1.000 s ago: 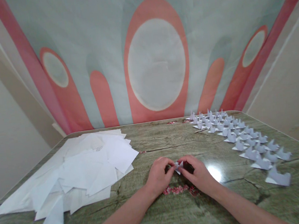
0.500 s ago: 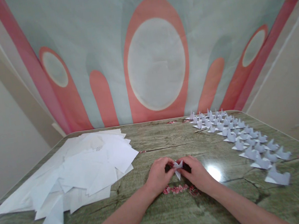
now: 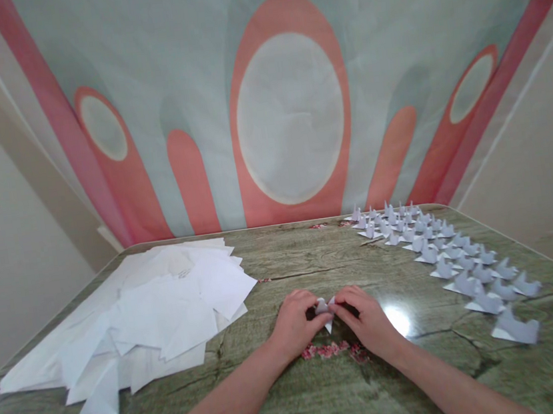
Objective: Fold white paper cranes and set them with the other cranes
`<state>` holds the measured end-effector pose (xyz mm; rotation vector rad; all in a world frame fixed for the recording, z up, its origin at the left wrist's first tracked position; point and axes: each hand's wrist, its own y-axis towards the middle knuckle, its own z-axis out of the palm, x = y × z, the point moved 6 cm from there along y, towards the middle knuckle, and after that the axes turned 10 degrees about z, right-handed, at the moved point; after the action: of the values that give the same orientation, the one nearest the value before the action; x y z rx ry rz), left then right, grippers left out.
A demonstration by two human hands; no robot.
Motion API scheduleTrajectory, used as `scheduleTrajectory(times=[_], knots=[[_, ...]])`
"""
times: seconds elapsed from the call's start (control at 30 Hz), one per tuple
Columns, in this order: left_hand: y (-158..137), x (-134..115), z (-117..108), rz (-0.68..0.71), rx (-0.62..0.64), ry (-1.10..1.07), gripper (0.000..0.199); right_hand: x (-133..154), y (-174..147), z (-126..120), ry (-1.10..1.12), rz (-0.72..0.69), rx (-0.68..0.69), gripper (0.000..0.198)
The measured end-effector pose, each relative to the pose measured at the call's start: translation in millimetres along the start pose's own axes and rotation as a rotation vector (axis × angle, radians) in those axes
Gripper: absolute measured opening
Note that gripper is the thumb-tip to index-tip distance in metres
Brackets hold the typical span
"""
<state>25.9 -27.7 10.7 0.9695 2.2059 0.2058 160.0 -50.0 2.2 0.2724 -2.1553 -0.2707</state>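
Note:
A small white origami bird (image 3: pixel 325 308) is held over the middle of the table, with one pointed tip facing down towards me. My left hand (image 3: pixel 295 322) pinches its left side between thumb and fingers. At its right tip, my right hand (image 3: pixel 363 317) is closed in a pinch. The fingertips cover parts of the folded paper. To the right stand several finished-looking white origami birds (image 3: pixel 516 327) in slanting rows. Over on the left lies a spread pile of white paper sheets (image 3: pixel 162 308).
The wood-patterned table (image 3: pixel 292 252) has pink flower prints (image 3: pixel 329 348) and a bright light reflection right of my hands. A folded paper triangle (image 3: pixel 102 393) lies at the pile's near edge. A printed backdrop (image 3: pixel 302 210) hangs behind the table's far edge.
Both hands stay in place around the origami bird. My right fingers have shifted onto its right tip, and the paper has turned slightly between my fingers.

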Motion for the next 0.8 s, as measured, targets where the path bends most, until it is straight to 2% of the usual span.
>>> scheduleTrajectory(times=[0.23,0.8], knots=[[0.7,3.4,1.5,0.017,0.016,-0.094,0.019,5.3,-1.0,-1.3,0.050,-0.028,0.010,0.014],[1.0,8.1,2.8,-0.013,0.002,-0.145,0.017,-0.5,4.6,-3.5,0.197,0.090,0.065,0.020]])
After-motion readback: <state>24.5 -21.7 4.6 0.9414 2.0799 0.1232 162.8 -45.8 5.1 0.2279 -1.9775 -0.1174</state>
